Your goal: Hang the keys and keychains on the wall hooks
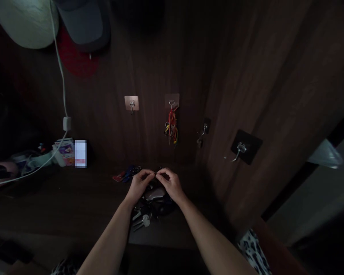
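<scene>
Both hands meet above a dark wooden shelf (83,202), fingertips almost touching. My left hand (140,186) is closed in a pinch, and my right hand (172,184) pinches from the other side. Whatever small dark thing sits between their fingertips is too tiny to name. Beneath and between the hands lies a pile of keys (145,221), with dark fobs (164,208) and a greyish, shiny piece (155,194) among them. Just left of my left hand are a blue item (129,173) and a red tag (119,177) near some metal rings.
Keys on red cords (172,124) hang from a wall hook; another hook (131,104) is bare. Two dark-backed hooks (240,147) (205,128) are on the right. Small boxes (65,151), a white cable (60,68) and caps (84,26) are at left.
</scene>
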`<action>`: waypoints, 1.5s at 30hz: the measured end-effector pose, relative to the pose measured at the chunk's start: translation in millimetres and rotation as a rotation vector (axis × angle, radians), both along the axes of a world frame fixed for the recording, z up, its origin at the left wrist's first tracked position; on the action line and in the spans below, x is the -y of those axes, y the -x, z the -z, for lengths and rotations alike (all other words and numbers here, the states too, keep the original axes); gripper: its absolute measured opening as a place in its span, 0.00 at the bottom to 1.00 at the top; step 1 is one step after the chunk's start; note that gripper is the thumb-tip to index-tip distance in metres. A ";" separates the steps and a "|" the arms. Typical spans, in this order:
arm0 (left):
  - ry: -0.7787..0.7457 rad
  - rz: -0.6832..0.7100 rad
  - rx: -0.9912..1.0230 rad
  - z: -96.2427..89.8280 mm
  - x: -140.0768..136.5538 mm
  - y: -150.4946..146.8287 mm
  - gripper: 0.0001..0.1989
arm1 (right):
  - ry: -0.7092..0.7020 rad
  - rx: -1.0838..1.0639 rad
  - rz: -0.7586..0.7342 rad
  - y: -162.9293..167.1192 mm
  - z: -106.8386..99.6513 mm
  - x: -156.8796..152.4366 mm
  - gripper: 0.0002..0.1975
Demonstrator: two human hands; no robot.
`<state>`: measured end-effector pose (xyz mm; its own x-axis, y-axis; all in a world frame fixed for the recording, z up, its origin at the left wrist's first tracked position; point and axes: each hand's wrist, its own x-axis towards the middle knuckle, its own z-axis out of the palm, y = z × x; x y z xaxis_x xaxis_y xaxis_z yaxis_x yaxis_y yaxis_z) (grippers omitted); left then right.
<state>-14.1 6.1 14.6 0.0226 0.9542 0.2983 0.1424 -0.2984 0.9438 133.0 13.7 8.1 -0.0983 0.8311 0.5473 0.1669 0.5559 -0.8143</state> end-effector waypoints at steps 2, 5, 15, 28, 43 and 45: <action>0.018 -0.004 -0.016 -1.3 1.1 0.1 0.18 | 0.031 -0.056 0.021 -1.3 -1.5 -1.2 0.08; 0.029 -0.015 -0.029 -0.9 0.6 0.5 0.20 | 0.114 -0.232 0.115 -7.2 -3.4 -5.8 0.10; 0.059 -0.012 -0.045 2.2 -1.4 -0.9 0.21 | 0.204 -0.695 0.458 -42.4 -19.0 -28.8 0.15; 0.048 0.006 -0.097 3.1 -2.0 -0.7 0.19 | 0.126 -0.880 0.713 -53.0 -79.7 -93.0 0.14; 0.048 0.007 -0.137 -2.0 1.9 -2.0 0.16 | 0.160 -1.024 0.767 -61.5 -92.0 -124.2 0.13; 0.046 0.008 -0.140 -1.6 1.5 -2.0 0.16 | 0.179 -1.025 0.774 -59.8 -88.7 -119.8 0.12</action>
<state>-12.2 4.6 16.2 0.0686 0.9663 0.2481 0.2717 -0.2574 0.9273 192.9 133.4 96.7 0.8330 0.5520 -0.0379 -0.3461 0.4664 -0.8141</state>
